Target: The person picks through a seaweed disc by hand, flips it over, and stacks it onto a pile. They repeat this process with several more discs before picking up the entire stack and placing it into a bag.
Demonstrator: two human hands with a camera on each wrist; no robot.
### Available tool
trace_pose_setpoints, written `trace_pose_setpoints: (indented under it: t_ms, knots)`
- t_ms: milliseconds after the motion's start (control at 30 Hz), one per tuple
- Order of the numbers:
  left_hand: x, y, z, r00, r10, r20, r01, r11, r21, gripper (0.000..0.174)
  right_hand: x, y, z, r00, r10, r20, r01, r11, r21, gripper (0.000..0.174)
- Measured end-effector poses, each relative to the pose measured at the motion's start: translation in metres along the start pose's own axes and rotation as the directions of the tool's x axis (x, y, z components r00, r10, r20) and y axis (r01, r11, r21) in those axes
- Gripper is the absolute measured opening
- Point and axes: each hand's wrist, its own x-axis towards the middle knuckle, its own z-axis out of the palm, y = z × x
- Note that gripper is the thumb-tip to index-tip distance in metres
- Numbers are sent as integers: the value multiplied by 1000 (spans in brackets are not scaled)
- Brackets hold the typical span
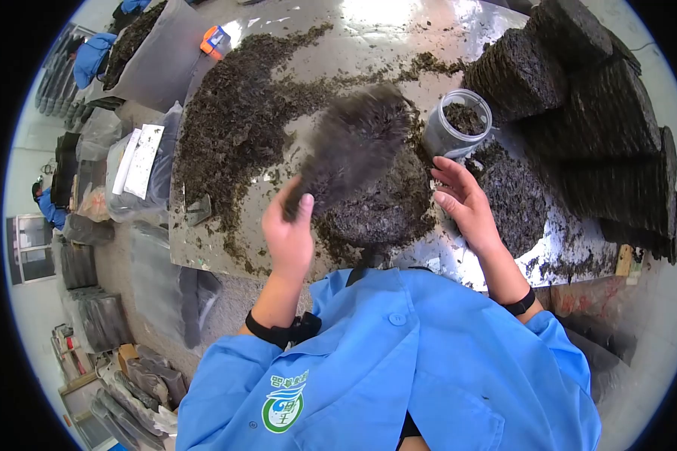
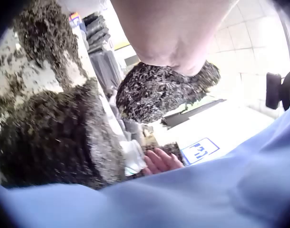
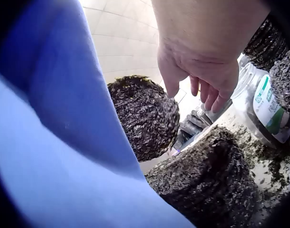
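Observation:
The left hand (image 1: 289,237) pinches the edge of a dark, round dried sheet (image 1: 361,135), which is blurred and raised above a stack of similar sheets (image 1: 376,210). In the left wrist view the left hand (image 2: 168,33) is over the held sheet (image 2: 159,92). Beside the stack, the right hand (image 1: 468,210) is in the air, fingers loosely bent and holding nothing, just below a clear jar (image 1: 447,139) with dark flakes in it. The right wrist view shows the right hand (image 3: 202,71) apart from the sheet (image 3: 147,118).
Loose dark flakes (image 1: 229,128) cover the left of the metal table (image 1: 353,37). Tall stacks of sheets (image 1: 609,135) stand at the right. An orange and blue object (image 1: 214,40) lies at the far left corner. People in blue (image 1: 90,59) are at the far left.

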Motion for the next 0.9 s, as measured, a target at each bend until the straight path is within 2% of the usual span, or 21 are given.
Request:
trace_pose_setpoints:
  t_ms: [33, 67, 100, 167, 200, 333, 400, 433, 467, 500, 533, 567, 633, 667, 700, 733, 767, 800, 867, 900]
  knots:
    - [2, -4, 2, 978, -205, -44, 174, 909, -378, 29, 2, -6, 5, 1000, 0, 11, -2, 988, 152, 52]
    - [4, -4, 2, 950, -303, 78, 294, 782, -550, 32, 3, -13, 10, 994, 107, -22, -100, 972, 212, 50]
    - [3, -3, 4, 952, -295, 79, 288, 786, -547, 32, 5, -19, 14, 995, 99, -23, -92, 972, 216, 50]
    - [-3, -3, 11, 843, -501, 194, 487, 560, -670, 34, 8, -26, 16, 977, 157, 144, -202, 901, 385, 43]
    - [-6, -5, 13, 818, -527, 229, 525, 523, -672, 36, 8, -18, 16, 983, 152, 106, -182, 909, 376, 37]
    - [-14, -22, 11, 758, -587, 285, 616, 500, -609, 42, -5, -16, 2, 992, 122, 0, -114, 926, 359, 31]
    - [-19, -47, 11, 877, -465, 121, 480, 834, -272, 67, -17, -13, -18, 989, 122, -88, -86, 939, 334, 31]
    - [-18, -43, 11, 874, -468, 130, 485, 831, -273, 67, -24, -12, -31, 985, 119, -125, -75, 948, 309, 32]
    - [-16, -34, 11, 937, -221, 270, 165, 962, 218, 77, -32, -9, -43, 975, 107, -193, -48, 956, 288, 30]
    - [-15, -29, 12, 865, -51, 498, -282, 773, 569, 86, -40, -6, -57, 961, 95, -260, -24, 964, 264, 29]
    - [-15, -27, 17, 783, -94, 614, -472, 554, 686, 97, -49, 1, -75, 945, 102, -309, -28, 972, 235, 29]
    - [-17, -38, 15, 687, -167, 707, -589, 442, 676, 95, -59, 5, -94, 931, 107, -349, -32, 976, 214, 31]
    - [-19, -60, 8, 668, -105, 737, -680, 316, 661, 87, -79, -6, -126, 895, 146, -421, -87, 984, 158, 30]
    - [-16, -58, 7, 667, -105, 737, -681, 315, 661, 87, -88, -7, -141, 879, 157, -449, -94, 983, 159, 31]
    - [-14, -55, 6, 663, -102, 742, -668, 367, 647, 83, -97, -3, -159, 883, 162, -441, -128, 986, 108, 38]
    - [-13, -53, 5, 660, -100, 745, -651, 420, 633, 80, -104, 2, -167, 824, 135, -551, -236, 965, -116, 41]
    - [-11, -53, 4, 661, -101, 743, -649, 420, 634, 80, -107, 7, -173, 761, 74, -644, -354, 880, -317, 44]
    - [-9, -53, 3, 648, -108, 754, -650, 436, 622, 79, -108, 14, -177, 763, 72, -643, -351, 881, -318, 44]
    - [-7, -53, 1, 638, -119, 761, -648, 451, 614, 78, -108, 25, -179, 738, -185, -649, -333, 737, -588, 48]
    - [-7, -55, 0, 635, -104, 766, -656, 451, 605, 76, -105, 22, -169, 740, -179, -648, -333, 739, -585, 48]
